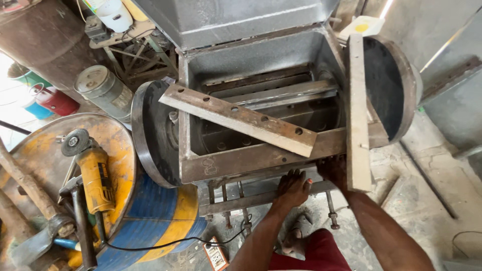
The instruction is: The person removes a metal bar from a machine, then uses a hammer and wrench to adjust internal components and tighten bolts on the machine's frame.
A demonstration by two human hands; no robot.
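Observation:
An open steel machine housing [236, 163] with a bladed rotor inside fills the middle. A long flat blade with several holes [236, 118] lies diagonally across its top. A second flat steel bar [357, 110] lies along the right edge. My left hand [292, 188] presses flat on the lower frame bar [251, 199] below the housing's front wall. My right hand [334, 170] reaches under the front wall near the right bar's lower end; its fingers are partly hidden in shadow.
Heavy flywheels [148, 133] [391, 85] flank the housing. At left a yellow-and-blue drum [145, 211] carries a yellow angle grinder [93, 175], hammers and a cable. A socket strip [216, 256] lies on the concrete floor. Cylinders and buckets stand at back left.

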